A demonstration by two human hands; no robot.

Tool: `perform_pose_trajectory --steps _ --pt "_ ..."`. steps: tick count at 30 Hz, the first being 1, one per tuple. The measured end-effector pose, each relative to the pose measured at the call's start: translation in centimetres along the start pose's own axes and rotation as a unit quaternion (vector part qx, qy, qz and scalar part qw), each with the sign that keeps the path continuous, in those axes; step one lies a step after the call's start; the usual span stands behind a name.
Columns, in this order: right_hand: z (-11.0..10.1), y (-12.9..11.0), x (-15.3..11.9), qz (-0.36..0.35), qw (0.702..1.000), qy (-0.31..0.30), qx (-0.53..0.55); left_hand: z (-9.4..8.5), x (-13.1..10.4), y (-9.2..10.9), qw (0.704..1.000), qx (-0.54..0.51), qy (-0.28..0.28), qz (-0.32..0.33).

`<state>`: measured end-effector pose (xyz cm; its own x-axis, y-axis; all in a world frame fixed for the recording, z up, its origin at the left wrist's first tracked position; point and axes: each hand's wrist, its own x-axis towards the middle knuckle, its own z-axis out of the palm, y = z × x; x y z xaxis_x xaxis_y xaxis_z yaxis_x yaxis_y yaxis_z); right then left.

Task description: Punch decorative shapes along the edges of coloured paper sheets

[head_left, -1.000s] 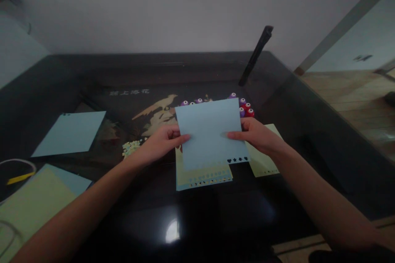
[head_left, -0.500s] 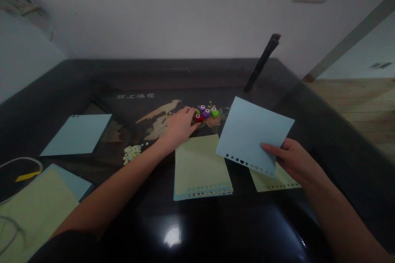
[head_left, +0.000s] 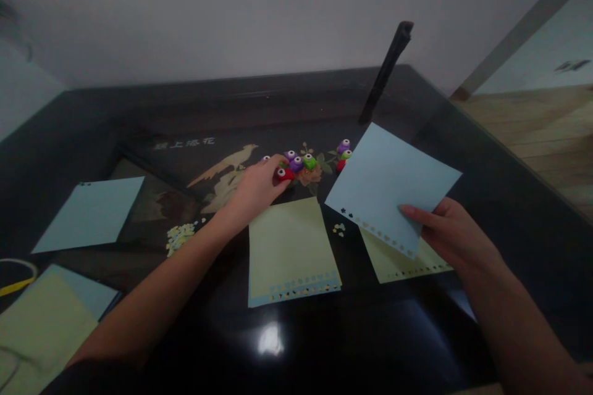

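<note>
The right hand (head_left: pixel 456 237) holds a pale blue square sheet of paper (head_left: pixel 393 182) lifted off the glossy black table (head_left: pixel 324 345), thumb on top near its lower corner and the other fingers hidden underneath, so it is a light pinch at one edge only. A row of small punched shapes runs along the sheet's near edge. The sheet hangs tilted over a pale green sheet (head_left: pixel 398 262) lying flat at the right.

The left hand (head_left: pixel 257 188) reaches to the far side, its fingertips closed on a small red craft punch (head_left: pixel 283 174) at the left end of a cluster of purple, green and red punches (head_left: pixel 303 162). Just near that hand lies a pale green sheet stacked on a blue one (head_left: pixel 290 247), both with punched borders. A few loose paper bits (head_left: pixel 339 229) sit between the two green sheets, and a heap of punched confetti (head_left: pixel 178 236) lies by the left forearm. Farther left rest another blue sheet (head_left: pixel 90 213) and a green-and-blue stack (head_left: pixel 44 315).

To my eye the risks are small ones: held by one corner, the blue sheet could sag, crease or slip. The left wrist, so close to the stacked sheets, could drag them askew, and lifting the red punch could knock its neighbours rolling across the slick surface.
</note>
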<state>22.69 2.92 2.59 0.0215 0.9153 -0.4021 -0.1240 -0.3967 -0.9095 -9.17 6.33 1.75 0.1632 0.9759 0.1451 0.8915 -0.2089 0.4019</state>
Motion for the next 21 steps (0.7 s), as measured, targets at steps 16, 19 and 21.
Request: perform_pose_trajectory --steps 16,19,21 --pt "0.6 -0.4 -1.0 -0.087 0.995 0.049 0.001 1.5 -2.9 6.0 0.757 -0.601 -0.234 -0.104" --pt "0.6 -0.5 -1.3 -0.117 0.988 0.087 -0.054 2.1 -3.3 6.6 0.681 -0.68 -0.234 -0.136" --pt "0.7 -0.7 -1.5 -0.133 0.978 0.116 -0.111 2.4 -3.5 6.8 0.645 -0.713 -0.221 -0.164"
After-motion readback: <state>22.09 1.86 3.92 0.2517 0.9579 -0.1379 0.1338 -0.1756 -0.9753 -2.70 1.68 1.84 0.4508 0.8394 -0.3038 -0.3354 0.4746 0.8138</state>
